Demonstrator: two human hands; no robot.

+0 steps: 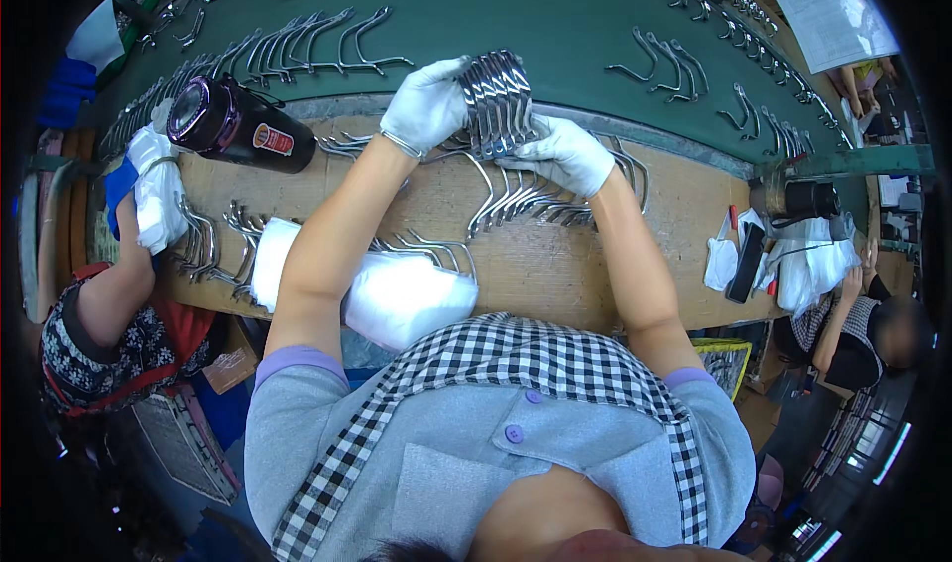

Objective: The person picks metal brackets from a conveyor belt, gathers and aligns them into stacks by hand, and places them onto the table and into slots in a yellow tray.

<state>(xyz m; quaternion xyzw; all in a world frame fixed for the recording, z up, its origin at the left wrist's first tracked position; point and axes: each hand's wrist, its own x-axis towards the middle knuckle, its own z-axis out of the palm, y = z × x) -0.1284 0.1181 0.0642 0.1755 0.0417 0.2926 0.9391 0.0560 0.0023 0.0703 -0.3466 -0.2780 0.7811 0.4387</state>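
A person's left hand (424, 108) in a white fabric glove and right hand (570, 156) in a matching glove together hold a tight stack of shiny, curved silver metal pieces (496, 101). The left hand is bent closed against the stack's upper left side; the right hand is curled in at its lower right, fingers reaching under the lower end. Neither grip shows a gap to the metal, though some fingertips are hidden. The stack is raised in front of the person, near the front edge of a long dark green surface (516, 17).

Below the hands, a loose row of similar silver curved pieces (521, 203) lies on a brown cardboard-like tabletop (565, 275). Nearer the body, a white plastic-wrapped bundle (412, 294) rests just beside the left forearm, with metal ends showing behind it. To the left, a dark cylindrical bottle with a purple-rimmed lid (248, 131) lies tilted near a row of bent silver rods (307, 47) on the green surface. At the far left, a co-worker's arm (124, 299) reaches toward a white bundle (159, 185). On the right, a black phone-like rectangle (746, 263) lies near clear plastic bags (815, 270).
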